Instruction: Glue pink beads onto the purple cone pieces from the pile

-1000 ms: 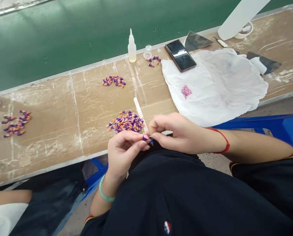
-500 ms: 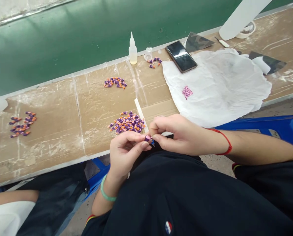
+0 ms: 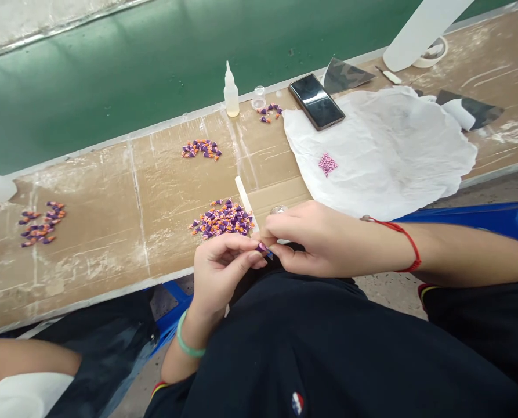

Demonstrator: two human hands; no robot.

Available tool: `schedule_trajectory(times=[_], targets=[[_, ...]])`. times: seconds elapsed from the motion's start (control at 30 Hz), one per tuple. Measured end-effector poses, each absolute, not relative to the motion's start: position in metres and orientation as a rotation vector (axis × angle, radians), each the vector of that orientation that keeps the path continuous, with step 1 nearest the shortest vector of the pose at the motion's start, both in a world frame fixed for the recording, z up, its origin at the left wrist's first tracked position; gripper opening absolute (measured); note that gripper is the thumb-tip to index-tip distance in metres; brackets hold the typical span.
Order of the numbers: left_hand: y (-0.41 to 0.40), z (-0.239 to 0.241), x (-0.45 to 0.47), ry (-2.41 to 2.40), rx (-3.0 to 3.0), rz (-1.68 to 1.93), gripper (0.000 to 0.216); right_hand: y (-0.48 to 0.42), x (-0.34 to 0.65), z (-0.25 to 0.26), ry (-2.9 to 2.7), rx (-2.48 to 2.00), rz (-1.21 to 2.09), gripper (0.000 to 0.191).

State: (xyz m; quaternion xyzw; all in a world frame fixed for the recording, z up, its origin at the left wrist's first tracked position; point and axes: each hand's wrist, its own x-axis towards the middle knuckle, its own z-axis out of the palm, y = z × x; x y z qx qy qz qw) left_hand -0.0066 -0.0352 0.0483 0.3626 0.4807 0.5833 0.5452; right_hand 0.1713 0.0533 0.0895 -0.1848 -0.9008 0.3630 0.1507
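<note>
My left hand [image 3: 224, 267] pinches a small purple piece [image 3: 262, 247] between thumb and fingertips, in front of the table edge. Closed in a pinch as well, my right hand [image 3: 302, 238] meets that piece from the right; whatever its fingers hold is too small to make out. A bit of blue shows just below the fingertips. Behind my left hand lies a heap of small purple and orange pieces with pink trim [image 3: 223, 219]. A flat white stick [image 3: 243, 196] rests beside the heap.
Toward the back stand a dropper bottle [image 3: 231, 96] and a small clear cup [image 3: 259, 97]. A phone [image 3: 317, 101] overlaps a white sheet [image 3: 384, 151] bearing tiny pink bits [image 3: 328, 165]. More purple-orange pieces [image 3: 201, 149] lie farther back. At lower left, a person's arm [image 3: 32, 355] shows.
My right hand and wrist have shifted slightly, with more of a clear round object now showing behind the fingers. The neighbour's arm has moved a little to the right. Both pinches stay closed.
</note>
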Motion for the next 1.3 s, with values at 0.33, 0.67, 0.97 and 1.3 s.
schedule_trajectory(times=[0.33, 0.67, 0.97, 1.3], targets=[[-0.032, 0.046, -0.004, 1.131, 0.832, 1.384, 0.02, 0.053, 0.173, 0.088, -2.611, -0.516, 0.927, 0.015], [-0.03, 0.044, 0.002, 1.134, 0.766, 1.389, 0.023, 0.054, 0.172, 0.08, -2.545, -0.483, 0.845, 0.016], [-0.031, 0.055, 0.006, 1.174, 0.686, 1.354, 0.027, 0.058, 0.184, 0.084, -2.267, -0.669, 1.223, 0.012], [-0.033, 0.055, 0.01, 1.111, 0.842, 1.483, 0.012, 0.052, 0.18, 0.08, -2.178, -0.646, 1.274, 0.015]])
